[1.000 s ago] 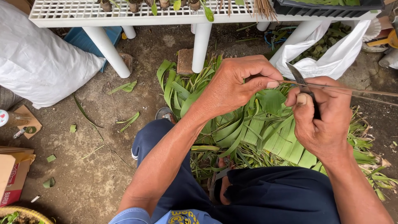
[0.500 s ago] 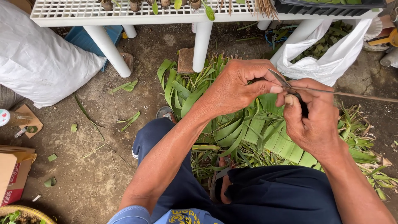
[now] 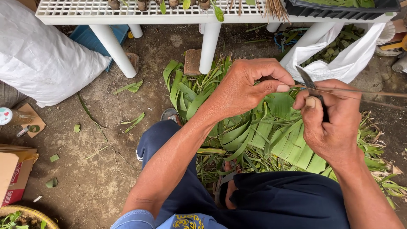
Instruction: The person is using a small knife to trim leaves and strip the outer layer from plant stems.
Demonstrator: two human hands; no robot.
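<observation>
Head view, the only 1 I have: left hand [image 3: 246, 87] pinches a thin leaf rib [image 3: 360, 91] between thumb and forefinger, grip narrow. The rib's long axis runs near level, pointing toward the right edge of frame. Right hand [image 3: 328, 123] is closed on a small knife [image 3: 307, 78], blade angled up-left, touching the rib just right of the left pinch. Both hands hover above the pile of green leaf strips [image 3: 263, 135] on the ground, below the white bench [image 3: 127, 12].
</observation>
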